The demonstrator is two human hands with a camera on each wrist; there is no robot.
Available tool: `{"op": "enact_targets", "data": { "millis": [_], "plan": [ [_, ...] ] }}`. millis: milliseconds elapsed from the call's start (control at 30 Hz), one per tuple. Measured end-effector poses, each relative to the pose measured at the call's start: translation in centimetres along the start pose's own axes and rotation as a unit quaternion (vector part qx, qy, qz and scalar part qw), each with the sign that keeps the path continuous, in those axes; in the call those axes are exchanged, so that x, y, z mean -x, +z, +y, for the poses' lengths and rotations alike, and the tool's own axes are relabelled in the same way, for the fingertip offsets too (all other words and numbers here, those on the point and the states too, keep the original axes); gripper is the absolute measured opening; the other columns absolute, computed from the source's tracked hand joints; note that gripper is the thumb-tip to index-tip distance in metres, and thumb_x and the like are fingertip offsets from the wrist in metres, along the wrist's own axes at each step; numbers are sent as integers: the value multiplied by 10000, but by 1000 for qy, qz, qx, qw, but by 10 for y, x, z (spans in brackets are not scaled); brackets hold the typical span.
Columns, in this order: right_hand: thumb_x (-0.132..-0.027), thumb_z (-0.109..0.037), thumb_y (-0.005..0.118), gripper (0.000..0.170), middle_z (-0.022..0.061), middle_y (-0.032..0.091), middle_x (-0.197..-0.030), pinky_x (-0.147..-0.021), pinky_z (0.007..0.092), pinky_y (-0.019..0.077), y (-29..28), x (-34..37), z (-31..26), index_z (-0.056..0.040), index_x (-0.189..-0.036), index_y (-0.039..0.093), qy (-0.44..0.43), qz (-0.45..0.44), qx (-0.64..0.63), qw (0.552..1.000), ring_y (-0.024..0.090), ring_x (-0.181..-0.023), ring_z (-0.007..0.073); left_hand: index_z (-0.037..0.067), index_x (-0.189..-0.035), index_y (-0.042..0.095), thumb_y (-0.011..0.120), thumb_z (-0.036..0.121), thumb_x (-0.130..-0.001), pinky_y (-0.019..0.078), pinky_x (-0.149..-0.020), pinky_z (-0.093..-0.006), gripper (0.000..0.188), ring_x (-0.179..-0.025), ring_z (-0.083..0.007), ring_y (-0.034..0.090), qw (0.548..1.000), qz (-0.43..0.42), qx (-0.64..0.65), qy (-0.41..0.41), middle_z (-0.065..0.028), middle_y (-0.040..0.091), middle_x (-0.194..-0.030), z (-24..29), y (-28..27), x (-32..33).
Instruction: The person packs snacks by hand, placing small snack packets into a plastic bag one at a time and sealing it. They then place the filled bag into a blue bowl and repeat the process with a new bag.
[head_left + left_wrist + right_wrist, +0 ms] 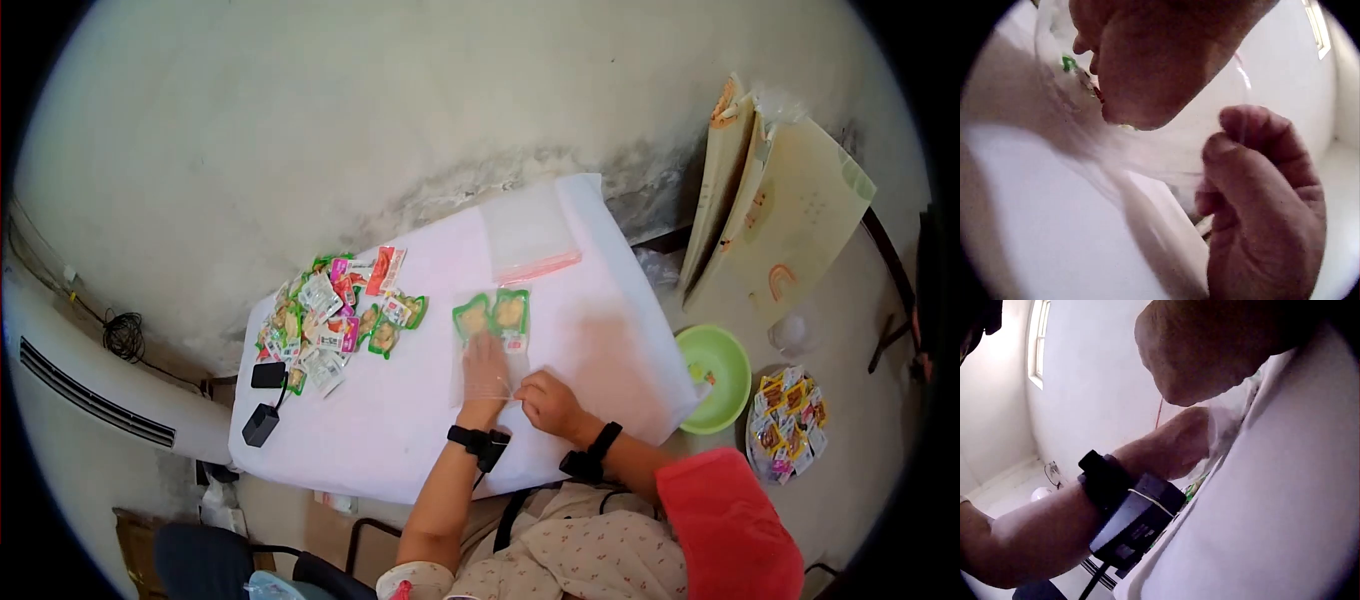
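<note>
My left hand (485, 372) reaches into a clear plastic bag (513, 368) lying on the white-covered table. Its fingers lie extended against the lower part of a green-edged snack packet (471, 316) inside the bag. Beside that is a second green-edged packet (511, 309) with pale pieces showing through its window. My right hand (549, 402) pinches the near edge of the bag's mouth between thumb and fingers. The left wrist view shows this right-hand pinch (1266, 187) closely, with the clear film stretching away from it. In the right wrist view, film surrounds the left hand (1194, 440).
A pile of mixed snack packets (320, 310) covers the table's left side, near two black boxes (262, 425). Flat clear bags with a red strip (530, 235) lie at the back. Right of the table stand a green basin (742, 380) and a container of yellow packets (790, 420).
</note>
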State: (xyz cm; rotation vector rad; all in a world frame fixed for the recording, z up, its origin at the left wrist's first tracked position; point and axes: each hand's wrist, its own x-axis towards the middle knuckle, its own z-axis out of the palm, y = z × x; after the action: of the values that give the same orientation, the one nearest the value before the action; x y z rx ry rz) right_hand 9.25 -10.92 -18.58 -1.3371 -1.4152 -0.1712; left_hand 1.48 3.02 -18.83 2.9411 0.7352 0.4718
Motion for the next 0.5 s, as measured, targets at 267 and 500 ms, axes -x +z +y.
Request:
{"op": "enact_targets", "data": {
  "millis": [267, 500],
  "plan": [
    [-641, 69, 593, 199, 102, 535, -824, -623, 348, 467, -4, 4, -3, -55, -796, 577, -9, 8, 13, 1000, 534, -707, 281, -27, -1171, 468, 438, 129, -860, 222, -1013, -566, 349, -1305, -365, 269, 996, 20, 25, -79, -246, 319, -1372, -14, 26, -4],
    [-632, 64, 595, 201, 104, 526, -830, -637, 360, 464, -3, 4, 0, -56, -792, 583, 12, -6, 16, 1000, 531, -753, 285, -20, -1234, 437, 462, 138, -851, 197, -1028, -566, 415, -1318, -365, 248, 996, 10, 35, -77, -248, 288, -1396, -16, 23, -7]
  ]
}}
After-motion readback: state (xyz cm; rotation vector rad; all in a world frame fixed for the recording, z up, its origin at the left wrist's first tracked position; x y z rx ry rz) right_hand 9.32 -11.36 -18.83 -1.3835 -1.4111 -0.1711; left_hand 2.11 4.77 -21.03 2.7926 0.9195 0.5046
